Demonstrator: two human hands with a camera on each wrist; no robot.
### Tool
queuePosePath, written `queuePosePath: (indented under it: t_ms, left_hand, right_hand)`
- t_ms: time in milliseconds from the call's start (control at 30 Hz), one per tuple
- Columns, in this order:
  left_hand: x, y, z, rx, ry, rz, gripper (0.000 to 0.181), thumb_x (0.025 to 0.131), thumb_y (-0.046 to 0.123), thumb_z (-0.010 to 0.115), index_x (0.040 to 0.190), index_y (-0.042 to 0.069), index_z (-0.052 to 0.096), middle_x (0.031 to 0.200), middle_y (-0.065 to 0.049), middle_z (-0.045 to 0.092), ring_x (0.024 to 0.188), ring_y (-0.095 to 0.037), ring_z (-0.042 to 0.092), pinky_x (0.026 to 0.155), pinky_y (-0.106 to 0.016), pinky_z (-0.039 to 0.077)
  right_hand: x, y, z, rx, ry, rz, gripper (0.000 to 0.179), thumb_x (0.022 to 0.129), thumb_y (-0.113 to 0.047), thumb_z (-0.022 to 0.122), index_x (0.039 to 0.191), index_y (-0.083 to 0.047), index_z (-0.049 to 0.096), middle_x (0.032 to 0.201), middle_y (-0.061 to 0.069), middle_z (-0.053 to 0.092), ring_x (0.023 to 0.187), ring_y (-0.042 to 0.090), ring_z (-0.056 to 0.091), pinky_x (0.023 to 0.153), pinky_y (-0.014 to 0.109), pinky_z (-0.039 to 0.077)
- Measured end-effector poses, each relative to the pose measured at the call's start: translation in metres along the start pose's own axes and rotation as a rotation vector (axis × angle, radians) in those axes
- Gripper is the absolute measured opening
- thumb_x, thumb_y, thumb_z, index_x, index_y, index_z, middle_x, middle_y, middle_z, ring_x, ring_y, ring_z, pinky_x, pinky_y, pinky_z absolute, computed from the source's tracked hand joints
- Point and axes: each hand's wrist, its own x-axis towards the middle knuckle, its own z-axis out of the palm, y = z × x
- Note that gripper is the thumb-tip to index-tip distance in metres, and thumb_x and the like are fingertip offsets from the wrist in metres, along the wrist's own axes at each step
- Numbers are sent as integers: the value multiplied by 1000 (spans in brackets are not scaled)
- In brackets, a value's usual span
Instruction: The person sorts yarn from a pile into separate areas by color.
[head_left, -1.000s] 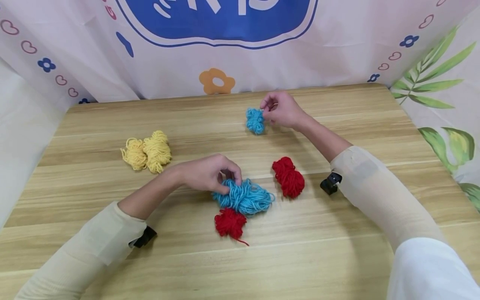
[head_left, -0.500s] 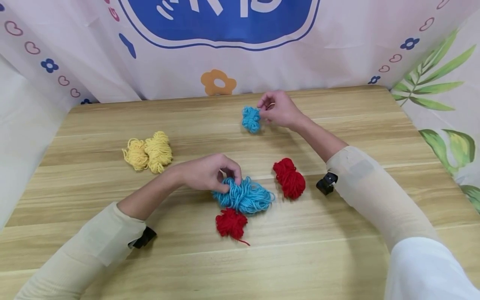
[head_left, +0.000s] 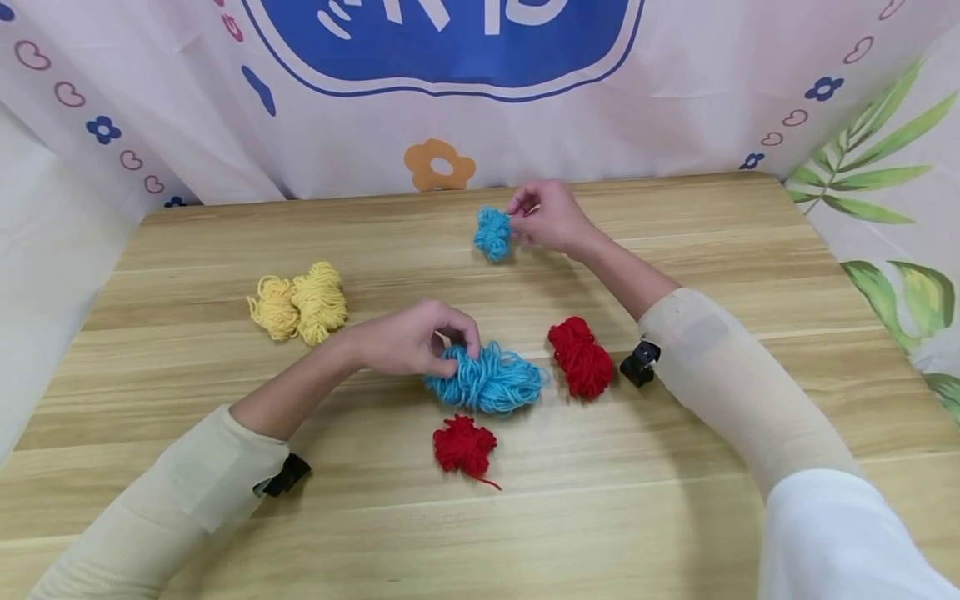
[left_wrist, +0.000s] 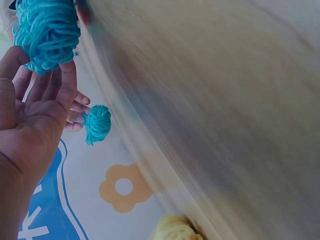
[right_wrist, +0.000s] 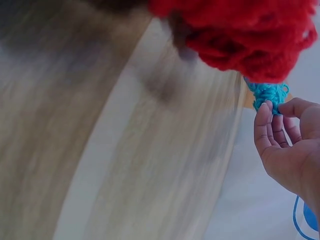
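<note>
My left hand (head_left: 408,339) pinches the left end of a large blue yarn bundle (head_left: 495,382) near the middle of the table; the left wrist view shows thumb and fingertips at that yarn (left_wrist: 47,35). Farther back, my right hand (head_left: 551,218) pinches a small blue yarn bundle (head_left: 492,233) at its right side, with the thumb and fingers meeting on the yarn (right_wrist: 268,95) in the right wrist view. Just in front of the large blue bundle lies a small red yarn bundle (head_left: 463,447) with a loose tail. A larger red yarn bundle (head_left: 581,358) is to its right.
Two yellow yarn bundles (head_left: 318,302) lie side by side on the left part of the wooden table (head_left: 600,517). A printed cloth (head_left: 352,142) hangs along the table's back edge. Small black cameras (head_left: 640,363) sit under both forearms.
My right hand has carried the small blue bundle leftward and slightly back. The left hand has shifted the large blue bundle a little back, opening a gap to the small red one.
</note>
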Motion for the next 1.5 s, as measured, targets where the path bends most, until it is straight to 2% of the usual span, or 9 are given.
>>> queuePosePath:
  t_ms: [333,500,800,1067,1500]
  left_hand:
    - [-2,-1,0,21,76,17,21,83,-11,62,94,5,69,91,-1,67,84,-20,58,64,-25,46]
    - [-3,-1,1,17,85,21,21,83,-11,62,95,5,70,91,-1,67,84,-20,57,64,-26,46]
    - [-5,-1,-1,12,103,4,21,84,-11,64,96,5,70,91,-1,67,84,-21,58,69,-28,50]
    - [-6,0,-2,27,113,0,20,85,-9,65,97,5,71,92,-1,68,86,-21,59,72,-31,52]
    - [-9,1,-4,32,137,-1,19,86,-9,65,98,5,71,93,-1,69,86,-21,59,74,-31,54]
  right_hand:
    - [4,-2,3,20,-4,15,9,96,5,63,104,8,66,91,13,58,79,22,66,69,32,61]
    - [6,-2,4,23,-2,13,9,96,6,63,104,8,67,90,13,58,78,21,65,71,35,62]
    - [11,-1,4,82,6,26,11,95,8,62,104,10,67,88,12,60,75,21,65,68,32,61]
    - [16,2,3,84,4,48,11,98,4,63,106,8,69,93,14,63,79,21,67,74,34,61]
    - [21,1,1,92,8,95,14,100,-3,64,109,6,71,98,11,66,83,22,68,74,31,60]
